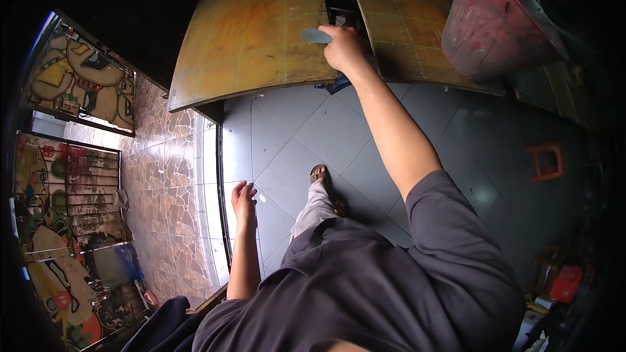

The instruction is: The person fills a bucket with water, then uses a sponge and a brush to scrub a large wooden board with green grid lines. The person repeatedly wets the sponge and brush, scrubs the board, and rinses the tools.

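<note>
My right hand point(342, 49) is stretched forward, closed around a flat grey scraper point(313, 35) at the near right part of a yellow, grid-marked board point(241, 32). A second yellow board point(404, 32) lies to its right, across a dark gap where small items are partly hidden behind my hand. My left hand point(244, 199) hangs low at my left side, fingers loosely bent and apart, holding nothing.
A red bucket point(482, 23) stands at the upper right. An orange stool point(546, 163) is on the grey tiled floor point(332, 124). At left, graffiti-covered panels point(68, 215) border a stone-patterned floor point(163, 202). A red object point(566, 283) lies among clutter at lower right.
</note>
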A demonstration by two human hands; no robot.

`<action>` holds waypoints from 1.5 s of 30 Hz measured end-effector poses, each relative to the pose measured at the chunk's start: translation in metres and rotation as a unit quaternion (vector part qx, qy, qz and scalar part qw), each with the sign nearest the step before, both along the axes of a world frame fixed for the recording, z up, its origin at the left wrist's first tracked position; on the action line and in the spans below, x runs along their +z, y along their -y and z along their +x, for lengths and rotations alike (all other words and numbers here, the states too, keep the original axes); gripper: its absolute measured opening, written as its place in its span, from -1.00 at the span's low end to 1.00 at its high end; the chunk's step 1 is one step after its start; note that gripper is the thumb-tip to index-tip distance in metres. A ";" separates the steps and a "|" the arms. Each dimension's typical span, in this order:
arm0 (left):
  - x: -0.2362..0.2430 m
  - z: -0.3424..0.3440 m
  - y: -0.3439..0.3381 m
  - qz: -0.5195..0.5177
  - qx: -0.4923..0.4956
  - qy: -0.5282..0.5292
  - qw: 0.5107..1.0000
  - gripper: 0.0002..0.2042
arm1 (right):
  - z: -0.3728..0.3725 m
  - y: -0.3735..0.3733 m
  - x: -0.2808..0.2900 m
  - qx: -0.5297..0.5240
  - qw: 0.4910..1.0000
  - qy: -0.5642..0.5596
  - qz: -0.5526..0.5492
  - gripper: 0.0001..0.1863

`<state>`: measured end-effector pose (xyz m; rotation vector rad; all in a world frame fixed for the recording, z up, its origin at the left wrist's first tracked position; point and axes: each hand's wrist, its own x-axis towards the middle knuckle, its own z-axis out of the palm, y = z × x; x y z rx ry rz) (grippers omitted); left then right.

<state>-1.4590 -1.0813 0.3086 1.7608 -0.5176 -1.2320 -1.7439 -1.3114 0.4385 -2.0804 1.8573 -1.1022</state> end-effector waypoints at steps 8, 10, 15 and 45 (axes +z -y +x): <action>-0.032 -0.015 -0.014 0.051 0.017 -0.063 0.997 -0.69 | 0.057 -0.111 -0.036 0.211 0.968 -0.062 0.120 -0.56; -0.026 -0.018 -0.011 0.028 -0.006 -0.075 0.997 -0.66 | 0.055 -0.110 -0.033 0.233 0.967 -0.019 0.101 -0.54; -0.034 0.005 -0.019 -0.021 0.016 0.000 1.000 -0.65 | 0.023 -0.033 0.041 0.026 0.998 0.022 -0.055 -0.61; 0.218 0.017 0.340 -0.601 -0.263 0.350 0.669 -0.59 | 0.016 0.022 -0.030 -0.041 0.974 0.224 -0.016 -0.61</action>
